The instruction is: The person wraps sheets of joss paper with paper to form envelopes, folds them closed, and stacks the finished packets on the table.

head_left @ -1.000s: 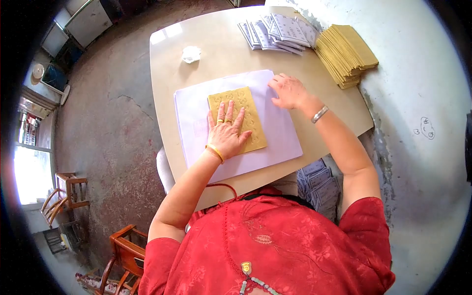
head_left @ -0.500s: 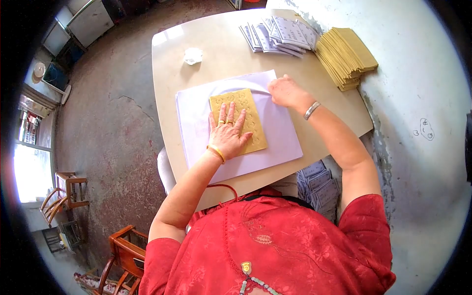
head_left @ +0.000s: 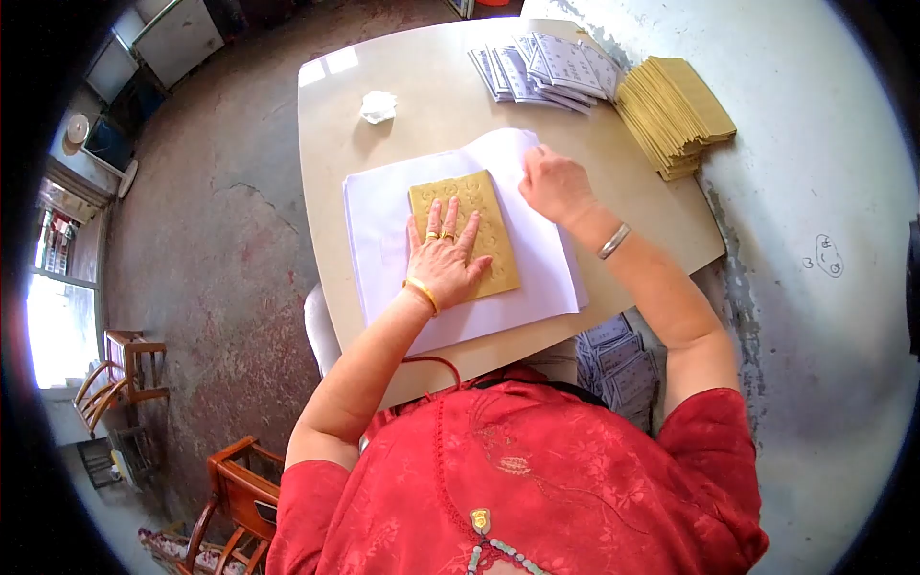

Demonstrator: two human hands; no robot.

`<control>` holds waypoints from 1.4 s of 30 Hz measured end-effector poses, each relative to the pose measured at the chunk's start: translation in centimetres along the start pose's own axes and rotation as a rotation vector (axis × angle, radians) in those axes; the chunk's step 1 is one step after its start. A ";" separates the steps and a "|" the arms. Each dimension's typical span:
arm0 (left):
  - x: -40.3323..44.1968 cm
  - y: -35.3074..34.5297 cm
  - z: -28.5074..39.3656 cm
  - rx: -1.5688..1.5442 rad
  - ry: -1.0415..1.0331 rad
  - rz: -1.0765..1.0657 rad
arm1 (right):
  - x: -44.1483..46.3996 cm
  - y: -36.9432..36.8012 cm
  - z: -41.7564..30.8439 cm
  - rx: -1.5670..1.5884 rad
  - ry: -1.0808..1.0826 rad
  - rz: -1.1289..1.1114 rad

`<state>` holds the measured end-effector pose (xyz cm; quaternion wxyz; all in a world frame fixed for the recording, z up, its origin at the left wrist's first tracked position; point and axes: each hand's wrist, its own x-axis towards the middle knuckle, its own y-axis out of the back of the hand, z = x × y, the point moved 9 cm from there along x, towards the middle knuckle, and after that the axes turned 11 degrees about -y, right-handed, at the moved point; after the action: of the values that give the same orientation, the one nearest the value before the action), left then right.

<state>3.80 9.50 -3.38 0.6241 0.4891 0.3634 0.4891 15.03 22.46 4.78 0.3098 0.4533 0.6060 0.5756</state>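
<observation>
A stack of large white paper sheets point(head_left: 380, 259) lies on the table, with a yellow embossed paper pad point(head_left: 495, 254) near its middle. My left hand point(head_left: 445, 266) rests flat on the pad, fingers spread, pressing it against the sheets. At the far right corner, my right hand point(head_left: 558, 187) is closed on the edge of the top white sheet point(head_left: 508, 149), which bows upward there. The fingertips are partly hidden, and how many sheets they hold I cannot tell.
Wrapped white packets with printed writing point(head_left: 565, 62) lie at the table's far side. Beside them, by the wall, leans a row of folded yellow paper point(head_left: 671, 115). A crumpled white item point(head_left: 379, 106) sits far left. More printed packets point(head_left: 621, 364) are below the table's right edge.
The top white sheet's right side has lifted and curls inward at the far corner. My right hand has moved slightly with that edge; my left hand stays on the yellow pad.
</observation>
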 end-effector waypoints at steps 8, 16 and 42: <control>0.1 -0.4 -0.1 0.015 -0.015 0.010 | -1.1 -3.4 7.2 1.141 -0.442 -0.188; 0.1 -0.3 -0.1 0.034 -0.013 0.009 | -5.8 -7.0 4.1 1.232 -0.415 -0.714; -0.6 0.8 -2.6 -0.294 0.008 0.364 | -16.8 -2.2 -5.1 1.029 0.209 -0.632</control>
<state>1.00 9.67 -3.29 0.5887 0.4483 0.1966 0.6433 16.71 5.32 0.94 0.1457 0.2843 0.9385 0.1308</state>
